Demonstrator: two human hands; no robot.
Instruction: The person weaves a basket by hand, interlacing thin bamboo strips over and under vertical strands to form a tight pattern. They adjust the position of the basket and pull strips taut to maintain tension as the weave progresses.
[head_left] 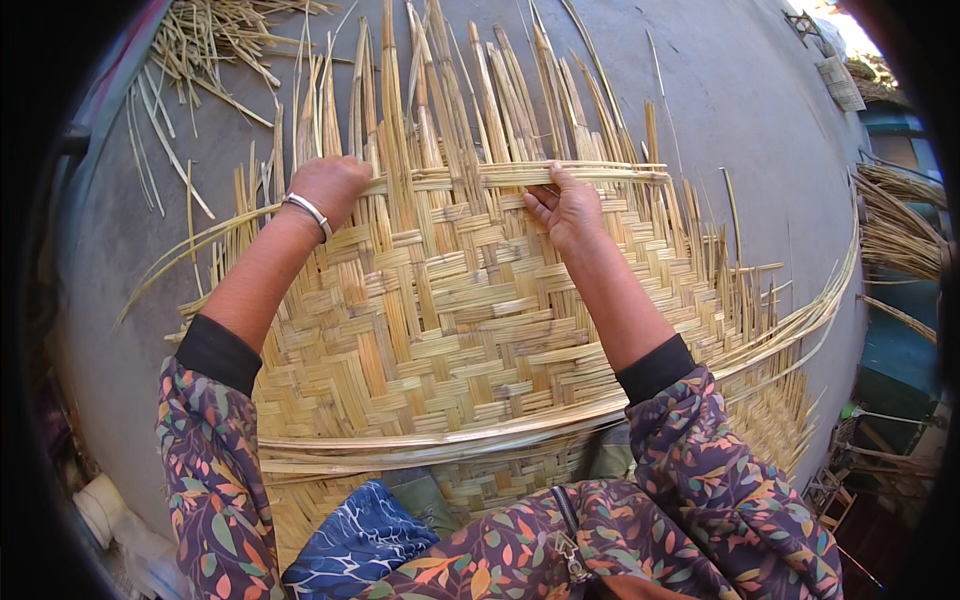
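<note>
A large woven mat of split cane strips spreads out in front of me. At its far edge a bundle of crosswise strips passes over some upright strips and under others. My left hand, with a pale bracelet on the wrist, is closed round the left part of this bundle, whose loose ends trail down to the left. Farther right, my right hand pinches the same bundle between thumb and fingers. Between my hands, long upright strips stick out past the weave onto the grey floor.
Loose strips lie heaped at the far left on the grey floor. Long strips curve out at the right side of the mat. More bundled stalks lie at the right edge. A pale roll stands at the lower left.
</note>
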